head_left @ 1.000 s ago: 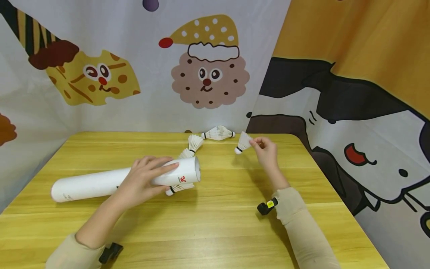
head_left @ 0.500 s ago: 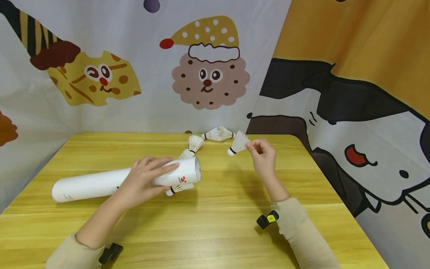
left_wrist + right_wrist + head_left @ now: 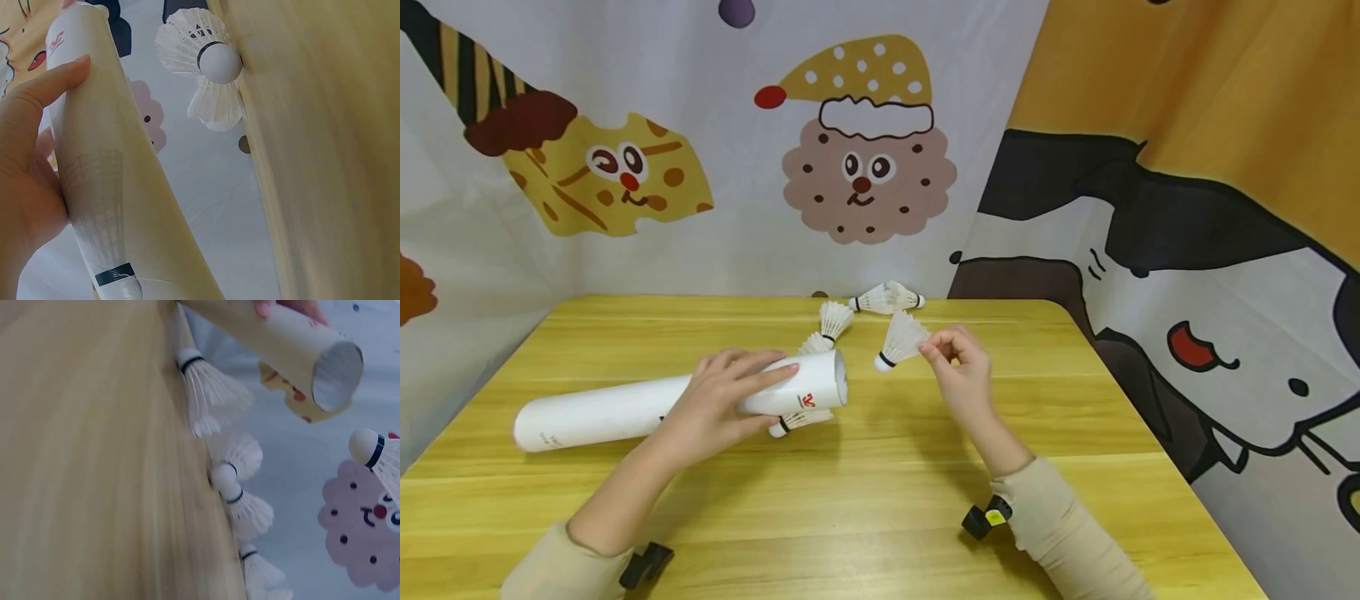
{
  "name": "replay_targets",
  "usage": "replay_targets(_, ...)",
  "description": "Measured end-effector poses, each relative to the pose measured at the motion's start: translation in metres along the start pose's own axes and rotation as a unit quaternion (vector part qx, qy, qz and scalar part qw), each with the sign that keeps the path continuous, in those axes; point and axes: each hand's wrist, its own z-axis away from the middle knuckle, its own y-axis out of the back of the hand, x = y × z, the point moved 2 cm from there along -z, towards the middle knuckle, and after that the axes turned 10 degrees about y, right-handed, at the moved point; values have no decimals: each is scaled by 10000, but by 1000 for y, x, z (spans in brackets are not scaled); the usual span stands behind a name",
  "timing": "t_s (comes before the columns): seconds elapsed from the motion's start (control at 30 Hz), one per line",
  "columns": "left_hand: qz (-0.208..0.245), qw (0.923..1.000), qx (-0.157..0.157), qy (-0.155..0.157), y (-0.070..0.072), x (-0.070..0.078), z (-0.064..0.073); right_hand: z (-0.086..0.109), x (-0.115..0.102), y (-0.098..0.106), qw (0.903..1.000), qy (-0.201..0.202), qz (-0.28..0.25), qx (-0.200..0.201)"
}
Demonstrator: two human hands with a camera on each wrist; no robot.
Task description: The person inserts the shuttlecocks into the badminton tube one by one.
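My left hand (image 3: 718,408) grips a long white shuttlecock tube (image 3: 602,412) near its right end. That end is open, as its round mouth (image 3: 337,378) shows in the right wrist view. Between thumb and fingertips, my right hand (image 3: 966,379) pinches a white feather shuttlecock (image 3: 901,340) by the rim of its skirt. The shuttlecock hangs above the table, cork down and to the left, apart from the tube's mouth. Another shuttlecock (image 3: 801,422) lies under the tube's raised end, partly hidden by it.
Behind the tube, two shuttlecocks (image 3: 835,321) lie on the wooden table (image 3: 880,517). More shuttlecocks (image 3: 887,297) rest at the back edge, skirts together. A printed cloth (image 3: 700,250) hangs behind the table.
My right hand has carried the pinched shuttlecock left and slightly nearer, closer to the tube's mouth. The left hand and the tube have stayed in place.
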Motion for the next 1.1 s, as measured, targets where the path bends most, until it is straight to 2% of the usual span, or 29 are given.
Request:
replay_targets(0.23,-25,10000,-5,-11,0,-1,0,6,-12,-16,9985,317,-426,-147)
replay_targets(0.4,-23,10000,-8,-2,0,-1,0,16,1,-26,9971,391,-642,-118)
replay_targets(0.5,-3,10000,-2,-6,0,-1,0,23,8,-32,9966,338,-737,-113)
replay_targets(0.67,20,10000,-2,-35,0,-1,0,30,7,-39,9961,204,-825,-215)
replay_targets(0.97,16,10000,-7,-67,-1,0,0,27,-20,-46,9943,3,-918,-533)
replay_targets(1.1,2,10000,14,-57,-1,0,0,29,-22,-47,9929,-89,-849,-827)
